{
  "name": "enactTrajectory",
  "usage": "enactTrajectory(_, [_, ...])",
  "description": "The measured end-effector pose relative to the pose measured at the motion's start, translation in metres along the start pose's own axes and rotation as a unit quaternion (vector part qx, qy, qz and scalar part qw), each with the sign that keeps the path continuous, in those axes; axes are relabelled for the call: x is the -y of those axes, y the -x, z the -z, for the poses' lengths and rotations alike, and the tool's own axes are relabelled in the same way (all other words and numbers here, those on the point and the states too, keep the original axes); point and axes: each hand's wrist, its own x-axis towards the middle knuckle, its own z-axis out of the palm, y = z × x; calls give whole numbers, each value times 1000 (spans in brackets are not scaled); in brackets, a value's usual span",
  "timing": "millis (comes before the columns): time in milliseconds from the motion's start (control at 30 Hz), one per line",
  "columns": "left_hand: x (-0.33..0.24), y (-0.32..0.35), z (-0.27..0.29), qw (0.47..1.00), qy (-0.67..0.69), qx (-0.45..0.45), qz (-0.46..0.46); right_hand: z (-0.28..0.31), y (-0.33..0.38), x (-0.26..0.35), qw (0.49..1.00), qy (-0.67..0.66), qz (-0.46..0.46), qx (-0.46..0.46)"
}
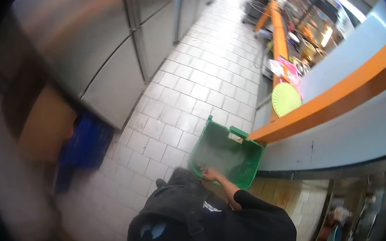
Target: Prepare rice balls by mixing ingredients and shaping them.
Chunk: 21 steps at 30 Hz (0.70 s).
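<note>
A deep green plastic tub (256,166), roughly rectangular with raised handle pieces on its far rim, is in front of me by the corner of the wall. Its inside looks greyish and hazy, and I cannot make out what it holds. My right hand (211,174) is at the tub's near left rim, its fingers curled over the edge. The bare right forearm crosses the near side of the tub, coming out of a black sleeve. My left hand is not in view.
Steel cabinets (114,71) line the left of the white tiled floor (167,118). Below them are a blue crate (89,140) and a cardboard box (46,125). An orange-edged partition (339,99) stands right, beside a round yellow-green lid-like piece (286,100).
</note>
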Motion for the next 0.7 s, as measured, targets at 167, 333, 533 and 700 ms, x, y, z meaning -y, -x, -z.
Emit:
enactTrajectory(167, [-278, -126, 167, 727, 507, 448, -119, 68, -9, -11, 966, -214, -63, -127])
enactTrajectory(333, [-611, -86, 178, 895, 311, 104, -304, 168, -48, 57, 805, -452, -269, -275])
enactTrajectory(533, [-641, -206, 147, 952, 3, 23, -305, 353, -266, 169, 925, -268, -55, -263])
enactTrajectory(700, [-664, -244, 118, 913, -349, 64, -202, 505, -395, 226, 903, -335, 62, -260])
